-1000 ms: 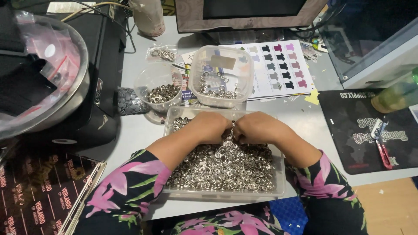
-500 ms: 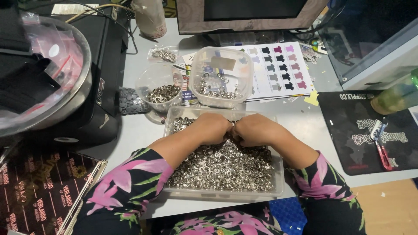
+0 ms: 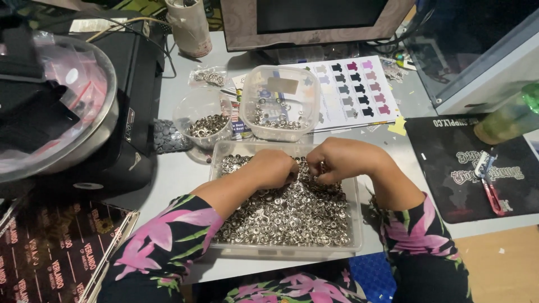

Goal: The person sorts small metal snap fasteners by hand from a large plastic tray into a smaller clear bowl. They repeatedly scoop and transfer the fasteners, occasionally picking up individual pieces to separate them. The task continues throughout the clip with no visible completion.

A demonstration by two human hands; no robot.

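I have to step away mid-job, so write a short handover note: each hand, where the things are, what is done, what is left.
Left hand: curled shut over the heap of small silver metal rings, fingers buried in it; what it grips cannot be seen.
Right hand: also curled, fingers meeting the left hand's over the heap.
Things: rings fill the large clear tray in front. Behind it, a square clear tub holds a thin layer of rings, and a round clear cup holds some more.
Done: some rings sit in both small containers.
Left: the tray's large heap.
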